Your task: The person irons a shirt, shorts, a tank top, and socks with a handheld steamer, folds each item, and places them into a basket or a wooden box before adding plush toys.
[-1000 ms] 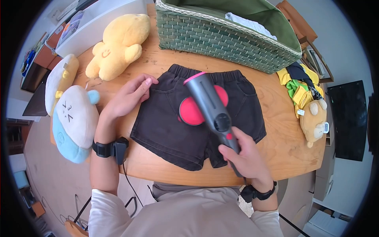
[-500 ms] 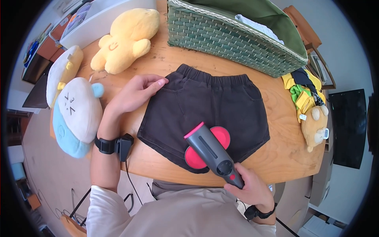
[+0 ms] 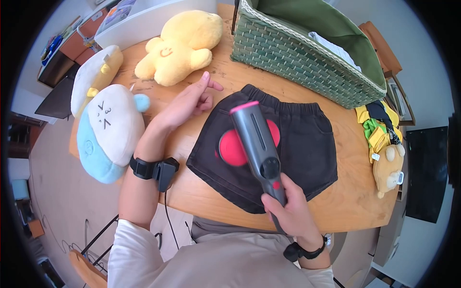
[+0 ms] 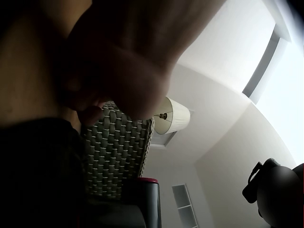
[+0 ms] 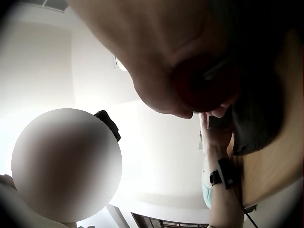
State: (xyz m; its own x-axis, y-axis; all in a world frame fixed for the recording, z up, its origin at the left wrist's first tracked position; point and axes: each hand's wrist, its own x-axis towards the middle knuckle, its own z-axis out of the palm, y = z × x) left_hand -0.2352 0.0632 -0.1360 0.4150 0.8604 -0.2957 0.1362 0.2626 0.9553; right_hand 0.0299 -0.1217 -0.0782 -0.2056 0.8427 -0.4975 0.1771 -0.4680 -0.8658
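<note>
Dark shorts (image 3: 307, 153) lie spread on the wooden table, waistband toward the basket. The right hand (image 3: 290, 206) grips the handle of a grey handheld device (image 3: 253, 137) with a pink rim and round red pads, which is over the left half of the shorts. Beside the upper left corner of the waistband is the left hand (image 3: 192, 98), its index finger extended and other fingers bent, holding nothing. In the right wrist view, a round red part (image 5: 204, 83) shows beside the right hand (image 5: 166, 57). The left wrist view shows the left hand (image 4: 123, 71) dark, its fingers partly hidden.
A green woven basket (image 3: 302, 60) stands at the back, with a white bin (image 3: 153, 21) to its left. A yellow plush (image 3: 180, 48) and a white-and-blue plush (image 3: 113, 129) sit at left. Colourful clothing (image 3: 379, 125) and a tan plush (image 3: 388, 168) lie at the right edge.
The device moved down to the lower hem and then back up the left half of the shorts. The left hand has left the waistband corner. The head view has shifted, so everything appears further right.
</note>
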